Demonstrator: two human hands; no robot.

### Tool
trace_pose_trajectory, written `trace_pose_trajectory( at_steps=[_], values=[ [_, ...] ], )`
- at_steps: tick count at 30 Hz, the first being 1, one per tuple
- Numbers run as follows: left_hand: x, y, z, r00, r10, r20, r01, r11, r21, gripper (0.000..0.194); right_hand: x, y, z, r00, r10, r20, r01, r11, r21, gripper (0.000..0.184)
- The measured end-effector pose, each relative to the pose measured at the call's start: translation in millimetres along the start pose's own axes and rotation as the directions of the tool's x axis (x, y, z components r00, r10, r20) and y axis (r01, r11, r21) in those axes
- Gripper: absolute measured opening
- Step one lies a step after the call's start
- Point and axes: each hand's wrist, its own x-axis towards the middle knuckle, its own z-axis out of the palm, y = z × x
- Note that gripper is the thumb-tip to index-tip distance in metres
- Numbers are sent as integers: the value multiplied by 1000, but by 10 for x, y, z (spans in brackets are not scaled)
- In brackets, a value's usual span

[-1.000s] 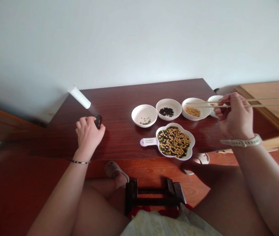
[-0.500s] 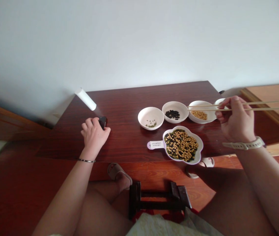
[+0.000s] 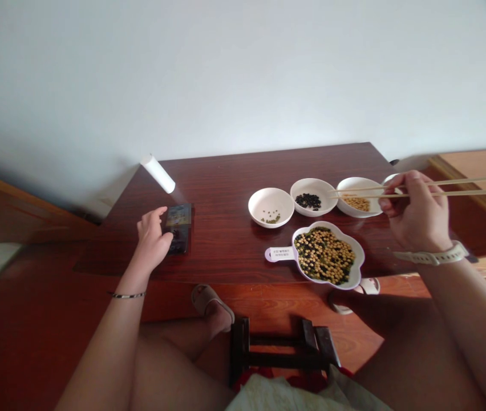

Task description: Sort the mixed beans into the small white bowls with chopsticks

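My left hand (image 3: 152, 237) lies on the dark wooden table (image 3: 226, 228) with its fingers spread, the thumb touching a phone (image 3: 178, 228) whose screen is lit. My right hand (image 3: 416, 214) is closed round a pair of wooden chopsticks (image 3: 440, 188), held level above the right end of the table. Their tips hover over a white bowl of yellow beans (image 3: 357, 197). A flower-shaped dish (image 3: 326, 254) of mixed yellow and green beans sits near the table's front edge.
A white bowl (image 3: 271, 206) with a few green beans and a white bowl (image 3: 314, 197) of black beans stand in a row behind the dish. A white cylinder (image 3: 158, 173) lies at the back left. A low stool (image 3: 283, 348) stands between my legs.
My left hand has slid back off the phone and opened, so the lit screen now shows. The view has shifted slightly; my right hand keeps the chopsticks over the bowls.
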Motion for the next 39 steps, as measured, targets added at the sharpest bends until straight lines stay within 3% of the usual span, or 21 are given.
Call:
trace_pose_trajectory(
  at_steps=[3, 8, 12, 16, 30, 34, 39],
  values=[
    [18, -21, 52, 1000, 12, 9, -12, 1000, 13, 69, -10, 5, 33, 1000, 5, -11, -6, 1000, -16, 26],
    [145, -109, 146, 985, -99, -142, 92, 994, -51, 48, -15, 14, 89, 998, 31, -47, -33, 999, -41, 23],
    [145, -211, 136, 979, -196, -50, 177, 950, -258, 54, -19, 36, 110, 999, 20, -33, -22, 999, -49, 21],
    [64, -249, 104, 983, -181, 17, 175, 919, -352, 60, -37, 61, 116, 999, 30, -23, -30, 999, -37, 24],
    [62, -155, 123, 982, -189, -17, 179, 950, -255, 56, -61, 51, 176, 999, 32, -28, -34, 998, -56, 26],
    [36, -180, 57, 978, -197, 65, 207, 909, -362, 60, -56, 60, 162, 999, 35, -30, -36, 999, -37, 25],
    [-100, -191, -40, 981, -92, 169, 140, 942, -304, 72, -61, 65, 139, 999, 33, -18, -34, 998, -45, 25]
  ],
)
